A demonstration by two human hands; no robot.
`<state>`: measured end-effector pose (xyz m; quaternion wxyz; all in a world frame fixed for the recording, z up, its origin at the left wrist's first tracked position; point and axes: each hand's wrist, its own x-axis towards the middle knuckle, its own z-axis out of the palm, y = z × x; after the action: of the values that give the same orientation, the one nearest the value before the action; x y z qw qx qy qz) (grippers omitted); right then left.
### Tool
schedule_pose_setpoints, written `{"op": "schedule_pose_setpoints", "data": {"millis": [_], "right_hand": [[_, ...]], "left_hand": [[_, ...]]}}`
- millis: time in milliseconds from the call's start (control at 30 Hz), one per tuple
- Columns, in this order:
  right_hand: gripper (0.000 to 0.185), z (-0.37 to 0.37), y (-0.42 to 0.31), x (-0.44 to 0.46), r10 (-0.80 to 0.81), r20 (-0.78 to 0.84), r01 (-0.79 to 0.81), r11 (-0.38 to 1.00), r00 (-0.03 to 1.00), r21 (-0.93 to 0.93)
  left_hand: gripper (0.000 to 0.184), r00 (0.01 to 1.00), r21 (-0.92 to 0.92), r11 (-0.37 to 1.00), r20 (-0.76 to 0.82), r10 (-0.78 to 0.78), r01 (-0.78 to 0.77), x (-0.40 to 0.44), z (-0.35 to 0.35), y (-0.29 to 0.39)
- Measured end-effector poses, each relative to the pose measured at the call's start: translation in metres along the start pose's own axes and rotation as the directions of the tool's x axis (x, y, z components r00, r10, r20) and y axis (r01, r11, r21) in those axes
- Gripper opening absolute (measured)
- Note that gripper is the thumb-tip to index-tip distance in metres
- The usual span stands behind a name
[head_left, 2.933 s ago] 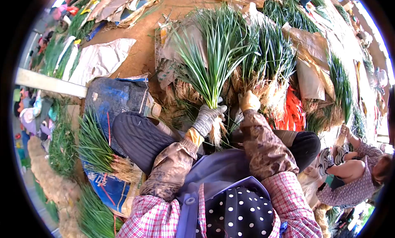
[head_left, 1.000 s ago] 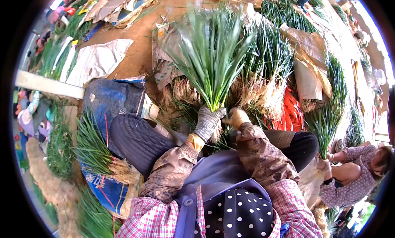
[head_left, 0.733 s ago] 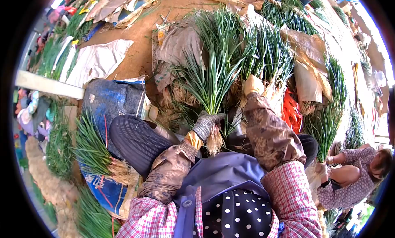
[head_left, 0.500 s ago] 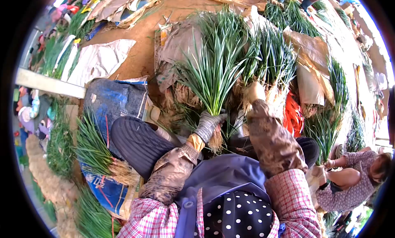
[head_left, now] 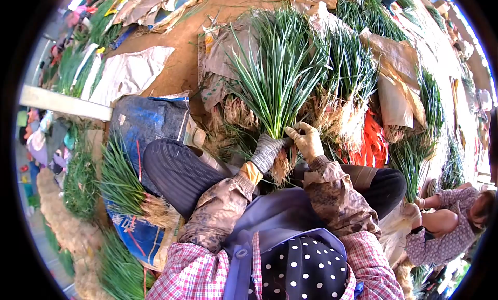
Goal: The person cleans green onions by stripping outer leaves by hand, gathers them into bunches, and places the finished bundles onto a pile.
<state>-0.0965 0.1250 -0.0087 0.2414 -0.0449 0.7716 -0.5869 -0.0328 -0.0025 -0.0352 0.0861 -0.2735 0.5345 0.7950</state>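
Note:
My left hand (head_left: pixel 270 150), in a grey glove, is closed round the base of a bunch of long-leaved green seedlings (head_left: pixel 279 95). The leaves fan away from me, and pale roots hang below the fist. On the bunch's right side, my right hand (head_left: pixel 306 141), in a cream glove, has its thumb and fingers bent together against the stems. What lies between those fingertips is too small to make out. Just beyond, a pile of similar seedlings (head_left: pixel 345 74) lies with its tangled roots towards me.
At my left, a tied bunch (head_left: pixel 124 183) lies on a blue sack (head_left: pixel 150 121). Red strips (head_left: pixel 369 144) lie right of my hands. A white bar (head_left: pixel 65 104) juts in from the left. Another person (head_left: pixel 448 222) sits close on the right. Brown sheeting (head_left: pixel 397 77) covers more plants.
My right hand has come from the pile's roots, leftward and nearer, to the stems of the held bunch. My left hand has kept its grip and shifted slightly right.

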Motion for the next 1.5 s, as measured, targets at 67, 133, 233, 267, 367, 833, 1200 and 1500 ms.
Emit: {"op": "schedule_pose_setpoints", "data": {"millis": [67,133,233,267,367,833,1200,1500], "right_hand": [[0.015,0.002,-0.011,-0.004,0.045,-0.066,-0.043,0.998,0.997,0.043],[0.016,0.000,0.005,0.008,-0.035,-0.184,0.056,0.992,0.982,0.111],[0.013,-0.024,0.005,0.020,0.334,-0.239,-0.165,0.830,0.912,0.533],[0.013,-0.027,0.007,0.021,0.357,-0.257,-0.169,0.820,0.898,0.548],[0.015,-0.028,0.006,0.011,0.315,-0.135,-0.196,0.818,0.939,0.540],[0.012,-0.003,0.024,0.001,0.040,-0.210,-0.028,0.998,0.977,0.060],[0.047,-0.026,0.007,-0.003,0.555,0.115,-0.567,0.803,0.824,0.183],[0.043,-0.009,0.009,0.022,0.132,0.167,-0.166,0.963,0.977,0.210]], "left_hand": [[0.024,0.998,-0.061,0.997,0.053,-0.046,0.049,-0.005,0.000,0.008],[0.023,0.989,-0.293,0.956,0.149,0.015,0.029,-0.011,0.002,0.010],[0.027,0.981,-0.304,0.953,0.188,0.049,0.010,-0.014,0.004,0.015],[0.028,0.980,-0.302,0.953,0.195,0.034,0.027,-0.018,0.005,0.021],[0.025,0.977,-0.248,0.964,0.207,-0.040,0.092,-0.015,-0.002,0.016],[0.026,0.991,-0.366,0.928,0.132,-0.021,0.069,-0.016,0.007,0.013],[0.024,0.999,-0.279,0.960,0.048,0.014,0.000,-0.013,-0.002,0.009],[0.020,0.999,-0.303,0.953,-0.030,0.017,-0.026,-0.009,0.003,0.004]]}}
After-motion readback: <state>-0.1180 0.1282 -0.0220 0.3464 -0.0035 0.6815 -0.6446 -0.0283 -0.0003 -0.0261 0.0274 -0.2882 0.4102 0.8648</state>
